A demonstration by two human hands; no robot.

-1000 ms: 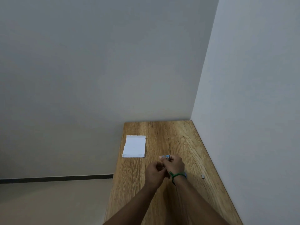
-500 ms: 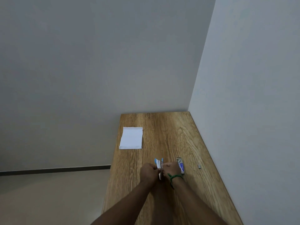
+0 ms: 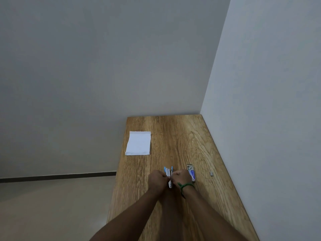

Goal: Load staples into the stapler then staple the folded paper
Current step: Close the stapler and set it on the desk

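A small blue and white stapler [image 3: 168, 174] stands swung open between my two hands above the wooden table [image 3: 177, 136]. My left hand [image 3: 156, 180] grips its left side and my right hand [image 3: 180, 178], with a green band at the wrist, grips its right side. An open staple box [image 3: 191, 172] lies just right of my right hand. A small strip of staples [image 3: 211, 173] rests further right. The folded white paper [image 3: 138, 143] lies flat near the table's far left edge, well away from both hands.
The table sits in a corner, with a wall along its right side [image 3: 260, 119] and another behind it. Its left edge drops to a bare floor [image 3: 52, 206].
My hands have come back towards me and lowered. The stapler, earlier hidden in my fingers, now stands hinged open, and the staple box has come into view on the table.
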